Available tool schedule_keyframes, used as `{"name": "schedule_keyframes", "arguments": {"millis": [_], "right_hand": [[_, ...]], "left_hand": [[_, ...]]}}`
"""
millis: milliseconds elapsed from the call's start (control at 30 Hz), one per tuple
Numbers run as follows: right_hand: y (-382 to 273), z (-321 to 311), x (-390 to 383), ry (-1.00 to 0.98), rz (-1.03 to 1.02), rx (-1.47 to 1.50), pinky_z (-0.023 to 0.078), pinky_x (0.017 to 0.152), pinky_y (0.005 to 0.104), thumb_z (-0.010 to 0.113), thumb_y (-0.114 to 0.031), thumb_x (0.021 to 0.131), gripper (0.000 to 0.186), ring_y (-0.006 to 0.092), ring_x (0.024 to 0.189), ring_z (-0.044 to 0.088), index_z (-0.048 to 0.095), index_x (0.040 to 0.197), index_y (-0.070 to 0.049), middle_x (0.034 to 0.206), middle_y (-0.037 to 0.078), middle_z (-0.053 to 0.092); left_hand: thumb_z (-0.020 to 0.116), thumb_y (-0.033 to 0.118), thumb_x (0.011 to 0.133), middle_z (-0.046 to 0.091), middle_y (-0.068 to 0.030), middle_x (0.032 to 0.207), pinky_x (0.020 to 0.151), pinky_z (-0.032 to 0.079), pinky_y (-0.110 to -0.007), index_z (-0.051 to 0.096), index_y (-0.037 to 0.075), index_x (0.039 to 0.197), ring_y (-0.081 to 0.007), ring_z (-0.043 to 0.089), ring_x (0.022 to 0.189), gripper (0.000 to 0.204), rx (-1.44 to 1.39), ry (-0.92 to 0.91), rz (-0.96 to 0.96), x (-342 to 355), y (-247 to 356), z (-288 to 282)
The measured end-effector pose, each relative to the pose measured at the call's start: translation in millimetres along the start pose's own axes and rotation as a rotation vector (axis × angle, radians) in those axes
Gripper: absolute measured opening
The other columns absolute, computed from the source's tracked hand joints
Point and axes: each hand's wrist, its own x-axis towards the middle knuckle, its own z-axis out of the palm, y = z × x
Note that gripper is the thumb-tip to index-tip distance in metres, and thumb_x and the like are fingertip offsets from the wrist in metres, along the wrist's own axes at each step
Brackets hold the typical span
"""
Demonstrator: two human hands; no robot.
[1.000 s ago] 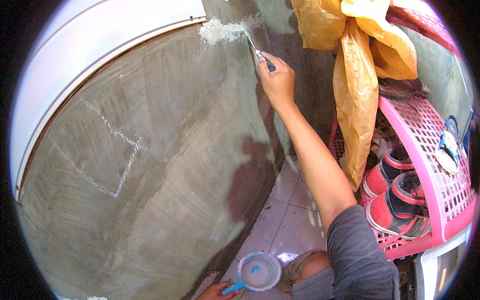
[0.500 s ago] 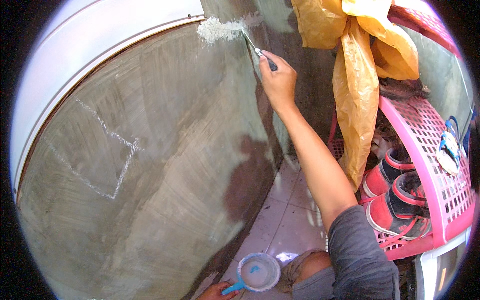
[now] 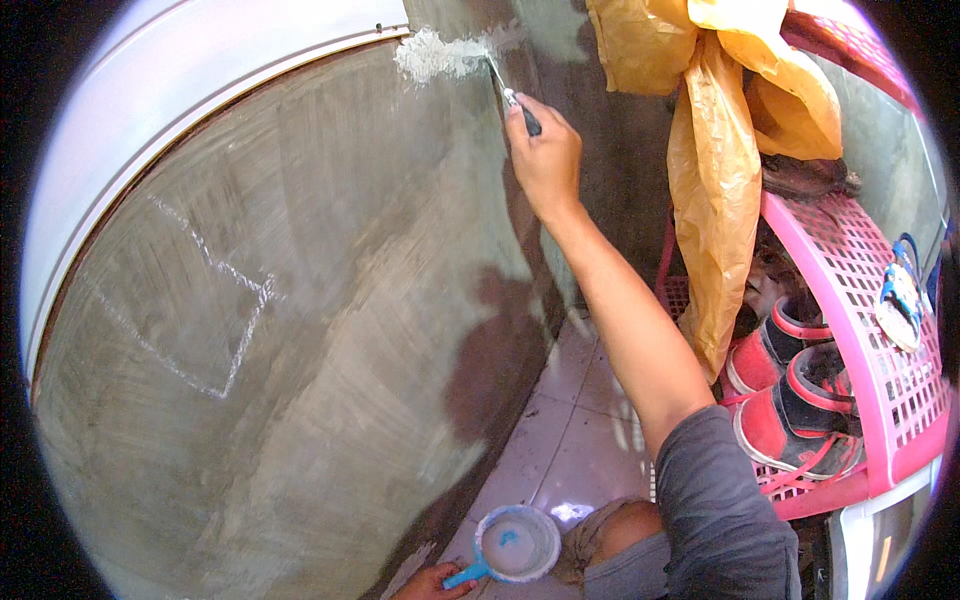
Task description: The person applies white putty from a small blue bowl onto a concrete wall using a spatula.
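My right hand (image 3: 545,150) is closed around the dark handle of a putty knife (image 3: 504,88). The knife's thin blade meets the wall at the right end of a rough white patch of filler (image 3: 440,57), just below the corner of a white panel. Low in the picture, my left hand (image 3: 432,583) grips the handle of a blue dipper (image 3: 467,574). The dipper is held over the tiled floor, and pale wet-looking material coats its inside, with a blue spot showing at the middle. Part of my left hand is cut off by the lower edge.
The grey plastered wall (image 3: 330,330) bears chalk lines at left. A white panel (image 3: 200,90) borders it above. To my right stands a pink plastic rack (image 3: 850,290) with red-and-black shoes (image 3: 790,410) and a blue-and-white sandal (image 3: 900,295). A yellow plastic sheet (image 3: 715,200) hangs beside it.
My right hand has shifted slightly left and up, turning the knife's handle a little more upright while the blade stays by the white patch. My left hand and the dipper look unmoved.
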Motion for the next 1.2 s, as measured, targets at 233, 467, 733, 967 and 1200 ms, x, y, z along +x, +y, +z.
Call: {"name": "schedule_keyframes", "arguments": {"millis": [233, 467, 733, 967, 1200], "right_hand": [[12, -12, -1, 0.067, 0.124, 0.001, 0.051, 0.079, 0.0397, 0.062, -0.021, 0.09, 0.029, 0.036, 0.086, 0.066, 0.068, 0.104, 0.003, 0.095, 0.022, 0.068], [15, -1, 8, 0.008, 0.001, -0.103, 0.051, 0.075, 0.0409, 0.062, -0.021, 0.089, 0.027, 0.0363, 0.083, 0.065, 0.069, 0.104, -0.001, 0.092, 0.021, 0.068], [15, -10, -1, 0.035, 0.011, -0.09, 0.051, 0.075, 0.042, 0.061, -0.02, 0.09, 0.027, 0.0369, 0.085, 0.064, 0.067, 0.107, -0.001, 0.093, 0.02, 0.066], [10, 11, -3, -0.069, -0.07, -0.228, 0.05, 0.072, 0.0446, 0.062, -0.021, 0.089, 0.028, 0.0377, 0.08, 0.062, 0.066, 0.108, 0.0, 0.088, 0.018, 0.064], [3, -11, -24, -0.071, -0.066, -0.233, 0.051, 0.075, 0.0424, 0.062, -0.021, 0.089, 0.028, 0.0378, 0.084, 0.064, 0.067, 0.106, 0.001, 0.092, 0.02, 0.066]], "left_hand": [[0.072, 0.014, 0.085, 0.064, -0.014, 0.118, 0.094, 0.048, -0.035, 0.058, -0.002, 0.123, -0.0202, 0.059, 0.11, 0.044, 0.009, 0.005, -0.009, -1, -9, 4], [0.072, 0.018, 0.085, 0.065, -0.0142, 0.117, 0.093, 0.048, -0.036, 0.058, 0.0, 0.124, -0.0203, 0.06, 0.109, 0.045, 0.004, -0.017, -0.013, -1, -14, 3], [0.071, 0.02, 0.085, 0.065, -0.0159, 0.116, 0.092, 0.048, -0.037, 0.059, 0.0, 0.122, -0.0236, 0.062, 0.108, 0.044, 0.069, 0.03, 0.049, 0, 1, 0], [0.07, 0.018, 0.085, 0.065, -0.0155, 0.117, 0.093, 0.048, -0.037, 0.058, 0.0, 0.125, -0.0229, 0.061, 0.108, 0.045, 0.037, -0.027, -0.032, 0, 13, -4], [0.07, 0.018, 0.084, 0.063, -0.0164, 0.122, 0.097, 0.046, -0.037, 0.057, 0.0, 0.127, -0.0231, 0.059, 0.113, 0.048, -0.036, -0.036, -0.047, 2, 11, -1]]}}
